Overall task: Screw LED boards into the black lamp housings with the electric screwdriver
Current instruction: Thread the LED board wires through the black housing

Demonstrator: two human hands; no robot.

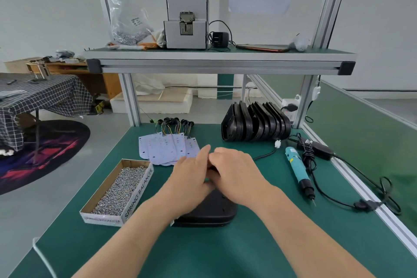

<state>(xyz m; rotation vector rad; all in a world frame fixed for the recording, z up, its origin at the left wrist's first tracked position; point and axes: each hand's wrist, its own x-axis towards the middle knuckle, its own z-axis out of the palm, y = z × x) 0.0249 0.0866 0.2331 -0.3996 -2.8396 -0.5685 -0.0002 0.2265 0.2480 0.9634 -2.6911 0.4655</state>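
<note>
rounded black lamp housing, left hand fingers straight together, right hand curled, grip hidden, teal electric screwdriver at 3 o'clock

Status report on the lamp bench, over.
Left hand and right hand touching over black housing, grip unclear. Screwdriver lying untouched at right. LED boards piled behind. Nothing blocking.
</note>
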